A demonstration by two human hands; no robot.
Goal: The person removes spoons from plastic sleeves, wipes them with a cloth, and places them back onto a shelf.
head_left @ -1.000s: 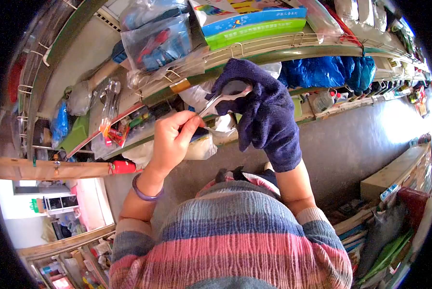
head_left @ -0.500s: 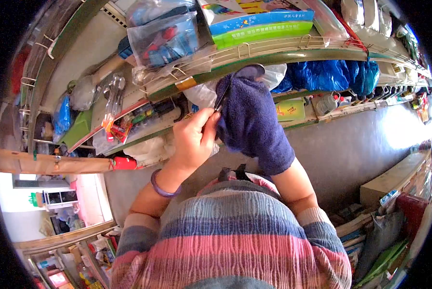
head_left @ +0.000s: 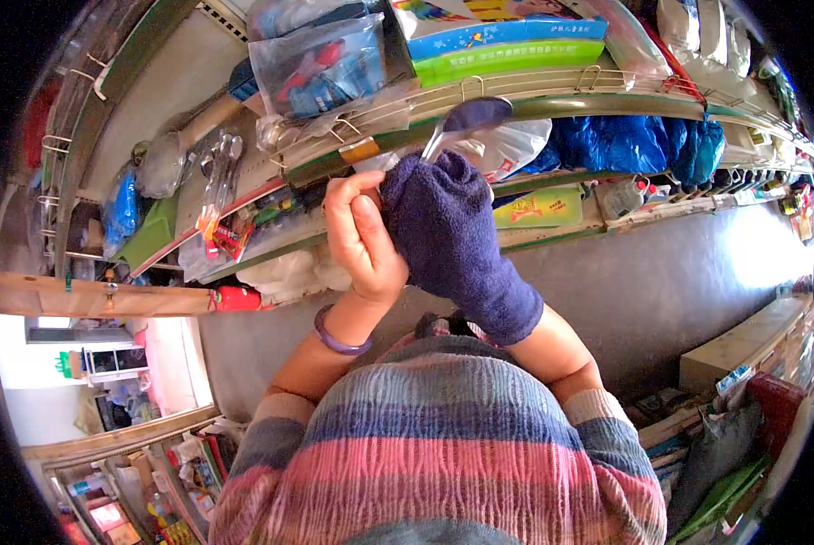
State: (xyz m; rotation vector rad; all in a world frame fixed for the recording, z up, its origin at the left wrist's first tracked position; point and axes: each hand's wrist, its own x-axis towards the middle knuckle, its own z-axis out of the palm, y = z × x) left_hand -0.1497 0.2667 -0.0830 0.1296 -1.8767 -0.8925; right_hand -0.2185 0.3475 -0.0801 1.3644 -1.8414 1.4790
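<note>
The fingers of the left hand [head_left: 368, 241] are curled, with thumb and index finger held close together just beside the dark blue mitt [head_left: 479, 277]; whether anything is pinched there cannot be told. The right hand [head_left: 439, 213] is covered by the mitt and its fingers are hidden, but the metal spoon [head_left: 479, 113] is gripped through the fabric. The spoon's bowl is raised above the top of the mitt and slanted, while its handle is mostly concealed. Below and left of the mitt, a purple bangle [head_left: 332, 343] is worn; directly below, a striped sweater [head_left: 443, 454] is seen. Right of the mitt, a yellow-green box [head_left: 545, 208] and blue plastic bags [head_left: 606, 142] are kept. Above the mitt, a blue-and-green box [head_left: 511, 53] is shelved.
</note>
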